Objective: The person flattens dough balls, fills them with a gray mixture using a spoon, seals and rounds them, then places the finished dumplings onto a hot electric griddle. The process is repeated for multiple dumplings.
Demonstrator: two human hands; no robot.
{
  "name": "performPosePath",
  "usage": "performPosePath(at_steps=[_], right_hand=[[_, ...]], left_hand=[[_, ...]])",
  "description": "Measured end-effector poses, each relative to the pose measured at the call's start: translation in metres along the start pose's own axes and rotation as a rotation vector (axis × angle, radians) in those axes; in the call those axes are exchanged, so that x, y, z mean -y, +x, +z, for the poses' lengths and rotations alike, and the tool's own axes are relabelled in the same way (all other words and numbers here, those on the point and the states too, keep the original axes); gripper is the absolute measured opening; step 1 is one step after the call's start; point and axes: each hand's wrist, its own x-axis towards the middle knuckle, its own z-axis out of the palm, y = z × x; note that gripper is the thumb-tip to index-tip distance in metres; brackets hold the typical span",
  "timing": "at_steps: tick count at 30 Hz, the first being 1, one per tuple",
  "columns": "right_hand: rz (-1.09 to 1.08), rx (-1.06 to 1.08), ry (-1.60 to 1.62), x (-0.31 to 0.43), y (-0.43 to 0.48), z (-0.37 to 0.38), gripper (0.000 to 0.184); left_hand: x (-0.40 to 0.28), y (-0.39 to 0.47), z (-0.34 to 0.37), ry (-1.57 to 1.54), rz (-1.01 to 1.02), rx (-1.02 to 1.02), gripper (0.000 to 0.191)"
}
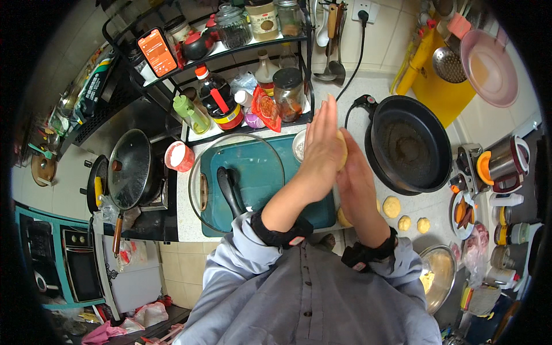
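Observation:
Between my two palms, a flattened piece of yellow dough (343, 150) is pressed, its edge showing past the fingers. My left hand (321, 151) lies on the left side of it with fingers stretched up and away. My right hand (355, 177) faces it from the right, its palm against the dough. Several yellow dough balls (391, 207) lie on the counter right of my right wrist. Beyond them a steel bowl (448, 271) holds more dough. A black electric pan (409, 144) stands to the right of my hands. A small white bowl (298, 145) is partly hidden behind my left hand.
A teal cutting board (263, 172) lies under a glass lid (282, 161) with a black handle. Behind it stands a black rack (241, 54) with bottles, jars and a phone (157, 51). A lidded wok (131, 170) is on the stove at left. A plate (458, 228) stands at right.

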Motion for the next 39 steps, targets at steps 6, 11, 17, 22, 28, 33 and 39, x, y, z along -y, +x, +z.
performPosePath(at_steps=[6,11,17,22,28,33,39], right_hand=[[0.181,-0.097,0.329,-0.003,0.014,-0.009,0.037],[0.181,-0.030,0.581,0.009,0.014,-0.015,0.034],[-0.023,0.187,-0.377,0.017,0.017,-0.006,0.049],[-0.729,0.204,-1.314,0.032,0.011,-0.013,0.074],[-0.707,0.524,-1.444,0.026,-0.003,-0.014,0.078],[-0.657,0.546,-1.419,0.023,-0.005,-0.013,0.070],[-0.151,0.471,-0.819,0.047,-0.001,-0.016,0.067]], left_hand=[[-0.010,-0.007,-0.003,-0.157,0.091,-0.029,0.072],[-0.002,-0.004,-0.011,-0.852,-0.128,-0.425,0.072],[0.008,-0.008,0.006,-1.835,-0.431,0.052,0.073],[0.004,-0.012,-0.006,-2.112,-0.253,0.255,0.071],[-0.006,-0.010,-0.008,-1.786,-0.297,0.109,0.064],[-0.005,-0.012,-0.006,-1.685,-0.288,0.061,0.062],[-0.001,-0.010,-0.011,-1.832,-0.331,0.140,0.062]])
